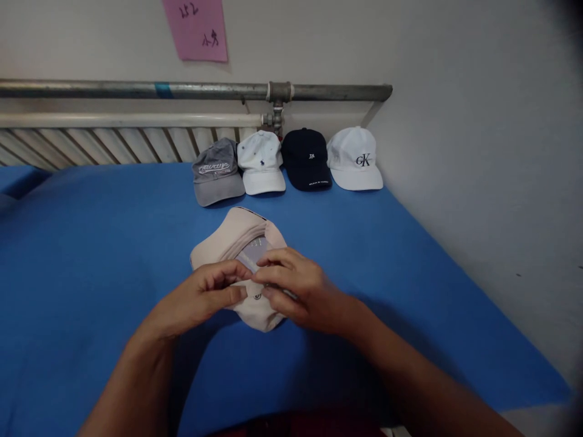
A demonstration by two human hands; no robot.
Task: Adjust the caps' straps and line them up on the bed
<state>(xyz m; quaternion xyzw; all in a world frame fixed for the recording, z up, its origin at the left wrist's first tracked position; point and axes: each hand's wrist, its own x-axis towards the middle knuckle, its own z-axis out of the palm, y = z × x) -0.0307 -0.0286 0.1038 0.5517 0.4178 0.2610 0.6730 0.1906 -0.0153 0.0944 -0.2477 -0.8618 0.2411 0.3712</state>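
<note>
Holding a pale pink cap [237, 240] upside down over the blue tabletop [91, 243], both hands pinch it near the middle: the left hand [200, 300] grips its near edge, the right hand [296, 285] has fingers on the inner band. Behind, near the wall, four caps sit in a row: grey cap [216, 170], white cap [262, 161], navy cap [307, 159], white logo cap [355, 158].

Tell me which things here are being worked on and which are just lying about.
In hand:
pale pink cloth cap, held by left hand and right hand

Lying about:
grey cap
white cap with small logo
navy cap
white lettered cap
pink paper note
</note>
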